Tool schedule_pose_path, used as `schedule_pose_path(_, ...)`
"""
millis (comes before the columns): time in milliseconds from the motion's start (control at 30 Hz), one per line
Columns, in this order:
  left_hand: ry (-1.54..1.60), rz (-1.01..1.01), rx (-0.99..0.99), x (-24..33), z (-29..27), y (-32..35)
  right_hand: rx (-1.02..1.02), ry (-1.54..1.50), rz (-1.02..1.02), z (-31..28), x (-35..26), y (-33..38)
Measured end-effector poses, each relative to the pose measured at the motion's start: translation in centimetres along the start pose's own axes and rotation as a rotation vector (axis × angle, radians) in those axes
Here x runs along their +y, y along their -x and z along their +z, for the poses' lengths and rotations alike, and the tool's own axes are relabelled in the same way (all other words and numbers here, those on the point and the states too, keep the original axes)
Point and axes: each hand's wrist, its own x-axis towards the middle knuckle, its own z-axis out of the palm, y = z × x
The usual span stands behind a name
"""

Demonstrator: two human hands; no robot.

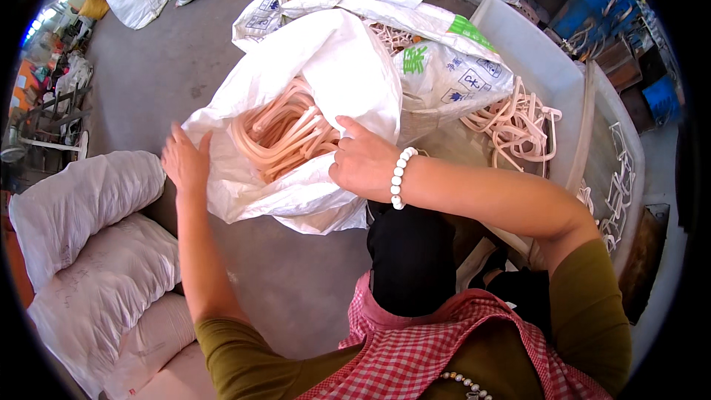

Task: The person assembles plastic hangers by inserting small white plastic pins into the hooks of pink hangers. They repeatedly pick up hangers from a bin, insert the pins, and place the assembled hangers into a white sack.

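White sack [355, 55] gapes at eleven o'clock in your view, pinkish loops [285, 133] bundled inside. Your left hand [187, 159] is at its eight o'clock rim, grip spread, thumb apart. Your right hand [364, 163] touches its four o'clock rim; whether that grip pinches it, I cannot tell. Stuffed bags [104, 274] lie at eight o'clock.
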Motion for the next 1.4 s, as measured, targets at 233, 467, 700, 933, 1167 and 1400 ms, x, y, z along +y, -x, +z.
schedule_pose_path(233,0.021,-0.144,-0.055,0.7,-6.4,-3.8,0.112,-0.146,0.013,-2.9,-0.5,1.1)
schedule_pose_path(467,0.026,-0.266,-0.072,-1.0,-4.6,-2.3,0.116,-0.302,0.038,-4.4,-2.1,4.2)
schedule_pose_path(700,0.519,0.088,0.248,10.9,-12.4,0.2,0.738,-0.446,0.18,-2.9,-2.2,8.4)
schedule_pose_path(933,0.89,0.877,-0.328,33.3,-19.6,12.8,0.483,-0.61,1.038,12.7,4.3,24.1)
schedule_pose_path(1167,0.367,1.109,-0.778,36.9,-12.8,18.4,-0.138,-0.502,1.178,22.9,10.0,31.8)
schedule_pose_path(1400,0.452,1.089,-0.953,38.1,-12.9,17.1,-0.292,0.044,1.115,31.1,23.5,26.1)
